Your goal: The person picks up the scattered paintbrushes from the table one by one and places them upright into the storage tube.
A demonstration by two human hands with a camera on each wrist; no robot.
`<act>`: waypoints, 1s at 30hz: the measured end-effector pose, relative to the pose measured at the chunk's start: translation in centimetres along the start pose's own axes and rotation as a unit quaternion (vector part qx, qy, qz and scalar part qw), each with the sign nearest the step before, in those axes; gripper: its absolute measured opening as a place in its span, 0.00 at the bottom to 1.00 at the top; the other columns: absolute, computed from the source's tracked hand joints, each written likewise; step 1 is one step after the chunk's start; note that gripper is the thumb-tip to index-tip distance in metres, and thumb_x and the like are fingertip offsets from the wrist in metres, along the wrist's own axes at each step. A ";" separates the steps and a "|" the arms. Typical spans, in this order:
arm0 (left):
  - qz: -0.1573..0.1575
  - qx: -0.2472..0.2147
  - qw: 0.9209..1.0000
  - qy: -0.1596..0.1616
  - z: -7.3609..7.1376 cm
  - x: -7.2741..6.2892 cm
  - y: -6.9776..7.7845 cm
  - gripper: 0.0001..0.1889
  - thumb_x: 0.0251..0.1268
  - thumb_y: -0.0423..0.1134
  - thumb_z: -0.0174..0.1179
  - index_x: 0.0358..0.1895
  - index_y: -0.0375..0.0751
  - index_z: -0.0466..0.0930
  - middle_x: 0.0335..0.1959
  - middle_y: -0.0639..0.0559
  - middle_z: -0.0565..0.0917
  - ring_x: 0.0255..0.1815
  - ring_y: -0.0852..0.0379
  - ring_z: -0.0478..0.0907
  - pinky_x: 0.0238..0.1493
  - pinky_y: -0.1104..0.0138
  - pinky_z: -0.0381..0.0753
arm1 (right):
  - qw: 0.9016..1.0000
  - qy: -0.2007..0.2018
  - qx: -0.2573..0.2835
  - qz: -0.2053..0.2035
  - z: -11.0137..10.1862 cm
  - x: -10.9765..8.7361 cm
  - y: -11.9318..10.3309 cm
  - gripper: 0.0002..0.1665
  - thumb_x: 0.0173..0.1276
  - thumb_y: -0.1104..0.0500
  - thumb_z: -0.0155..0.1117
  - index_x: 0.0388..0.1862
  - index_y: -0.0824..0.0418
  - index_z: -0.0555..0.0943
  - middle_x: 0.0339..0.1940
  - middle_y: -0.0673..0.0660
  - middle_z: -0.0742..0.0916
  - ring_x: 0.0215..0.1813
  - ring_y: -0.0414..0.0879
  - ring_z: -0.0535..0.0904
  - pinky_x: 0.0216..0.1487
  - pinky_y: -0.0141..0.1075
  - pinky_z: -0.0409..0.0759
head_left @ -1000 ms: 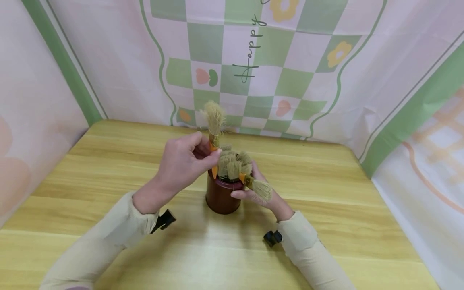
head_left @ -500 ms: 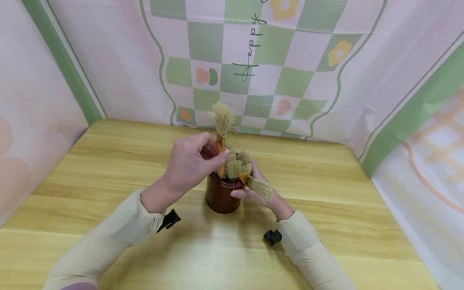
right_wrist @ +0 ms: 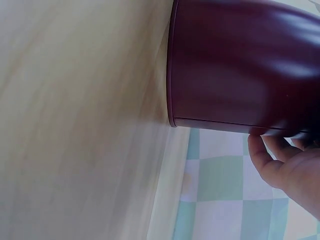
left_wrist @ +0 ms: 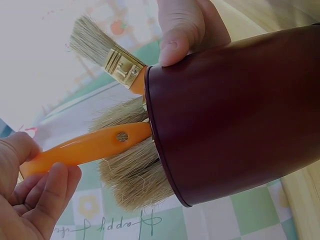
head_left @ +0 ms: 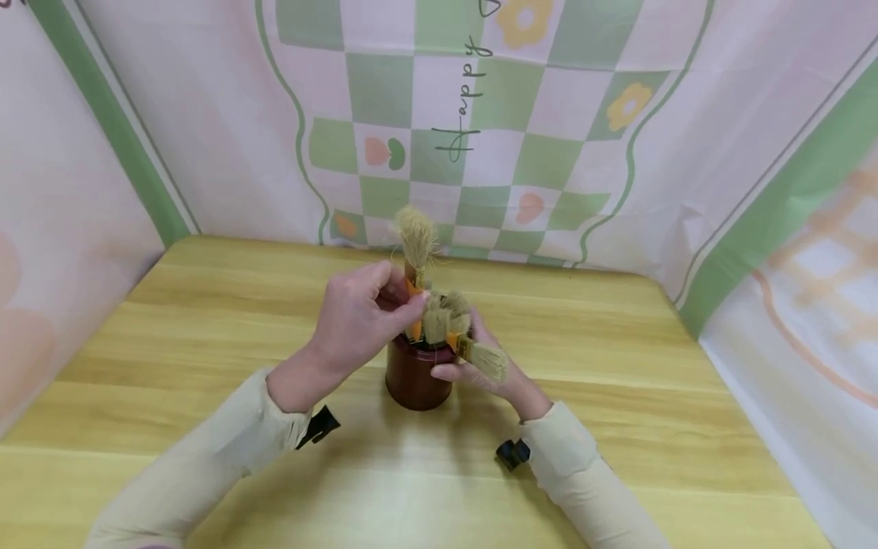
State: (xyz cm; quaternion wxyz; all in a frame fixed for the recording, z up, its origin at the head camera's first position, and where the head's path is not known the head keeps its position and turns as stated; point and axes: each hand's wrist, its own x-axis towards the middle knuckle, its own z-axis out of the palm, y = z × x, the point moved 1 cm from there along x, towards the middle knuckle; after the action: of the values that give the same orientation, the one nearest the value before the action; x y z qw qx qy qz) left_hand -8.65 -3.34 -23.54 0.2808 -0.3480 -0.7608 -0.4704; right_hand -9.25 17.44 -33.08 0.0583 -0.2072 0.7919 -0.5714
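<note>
My left hand [head_left: 357, 320] pinches a paintbrush [head_left: 415, 238] by its orange handle, bristles upward. In the left wrist view the handle's holed end [left_wrist: 110, 142] is at the mouth of a dark red can [left_wrist: 240, 120]; how far it goes in cannot be told. My right hand [head_left: 513, 387] grips the can's right side, thumb near the rim and fingers behind, as the right wrist view shows the fingers [right_wrist: 260, 155] against its wall. Several brushes [head_left: 449, 313] stand bristles-up in the can. Another paintbrush [head_left: 487, 361] leans out over the right rim.
The can stands on a light wooden table [head_left: 206, 343]. Behind it hangs a checked pink and green curtain [head_left: 439, 168], with pale cloth at both sides. Small black devices [head_left: 513, 455] are fixed at the cuffs.
My left hand has carried the paintbrush slightly right, over the can's mouth, then stayed nearly still. The right hand keeps its hold on the can. The head view has shifted a little.
</note>
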 end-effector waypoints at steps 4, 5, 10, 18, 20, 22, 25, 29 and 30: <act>0.003 0.003 1.000 -0.001 0.1 -0.1 0.0 0.10 0.51 0.30 0.70 0.22 0.35 0.75 0.21 0.45 0.83 0.20 0.57 0.83 0.25 0.74 0.80 | 1.000 -0.002 0.000 -0.006 0.1 0.0 -0.1 0.62 0.52 0.63 0.76 0.76 0.62 0.44 0.72 0.65 0.67 0.73 0.60 0.63 0.72 0.54 0.61; 0.005 0.004 1.000 -0.001 0.2 -0.1 0.0 0.10 0.51 0.30 0.70 0.23 0.35 0.75 0.21 0.45 0.83 0.21 0.57 0.83 0.25 0.74 0.80 | 1.000 -0.001 -0.002 -0.007 0.1 0.1 -0.1 0.62 0.52 0.64 0.76 0.76 0.62 0.45 0.72 0.66 0.67 0.73 0.60 0.63 0.72 0.54 0.61; 0.012 0.007 1.000 -0.001 0.3 -0.2 -0.1 0.11 0.51 0.29 0.70 0.23 0.34 0.75 0.21 0.45 0.83 0.21 0.57 0.83 0.25 0.74 0.81 | 1.000 0.000 0.001 -0.011 0.2 0.1 -0.1 0.61 0.51 0.66 0.76 0.75 0.63 0.45 0.71 0.66 0.68 0.72 0.60 0.64 0.71 0.53 0.62; 0.018 0.018 1.000 -0.002 0.4 -0.2 0.0 0.11 0.51 0.31 0.70 0.23 0.35 0.75 0.21 0.45 0.82 0.21 0.57 0.83 0.25 0.73 0.81 | 1.000 0.001 0.000 -0.016 0.1 0.2 0.2 0.60 0.51 0.66 0.76 0.75 0.61 0.47 0.71 0.65 0.68 0.72 0.59 0.65 0.71 0.52 0.62; 0.018 0.020 1.000 -0.002 0.4 -0.3 0.0 0.11 0.51 0.31 0.70 0.23 0.35 0.74 0.21 0.45 0.82 0.21 0.58 0.83 0.25 0.73 0.81 | 1.000 0.000 0.000 -0.017 0.1 0.2 0.3 0.60 0.51 0.65 0.77 0.75 0.61 0.47 0.71 0.65 0.68 0.72 0.59 0.65 0.71 0.52 0.62; 0.017 0.020 1.000 -0.003 0.4 -0.3 0.0 0.11 0.51 0.30 0.70 0.23 0.35 0.75 0.21 0.46 0.82 0.21 0.58 0.83 0.25 0.73 0.81 | 1.000 -0.001 0.002 -0.015 0.0 0.2 0.3 0.60 0.51 0.63 0.77 0.74 0.61 0.47 0.71 0.65 0.68 0.72 0.59 0.64 0.71 0.52 0.62; 0.017 0.022 1.000 -0.006 0.5 -0.3 -0.1 0.11 0.51 0.30 0.70 0.23 0.35 0.75 0.22 0.45 0.82 0.21 0.58 0.83 0.26 0.74 0.81 | 1.000 -0.001 0.001 -0.011 0.0 0.2 0.3 0.60 0.52 0.61 0.77 0.75 0.60 0.47 0.72 0.65 0.67 0.72 0.59 0.64 0.71 0.52 0.62; 0.023 0.025 0.999 -0.007 0.6 -0.5 -0.1 0.10 0.50 0.30 0.71 0.24 0.35 0.76 0.21 0.45 0.83 0.21 0.58 0.82 0.25 0.74 0.81 | 1.000 -0.002 0.006 -0.004 0.0 0.1 0.4 0.61 0.52 0.60 0.77 0.75 0.58 0.46 0.72 0.63 0.67 0.72 0.58 0.64 0.71 0.52 0.63; 0.026 0.027 0.999 -0.006 0.7 -0.5 -0.1 0.10 0.50 0.30 0.71 0.24 0.35 0.76 0.21 0.45 0.83 0.21 0.58 0.82 0.25 0.74 0.81 | 1.000 -0.003 0.008 -0.003 0.0 0.1 0.4 0.61 0.52 0.60 0.77 0.75 0.58 0.46 0.72 0.63 0.67 0.72 0.57 0.64 0.71 0.52 0.63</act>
State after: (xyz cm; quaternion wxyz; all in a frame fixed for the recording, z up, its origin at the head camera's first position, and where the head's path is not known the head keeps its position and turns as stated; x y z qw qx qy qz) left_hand -8.51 -2.91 -24.26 0.2980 -0.3626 -0.7656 -0.4399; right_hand -9.49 17.47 -33.42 0.0607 -0.2106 0.7863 -0.5776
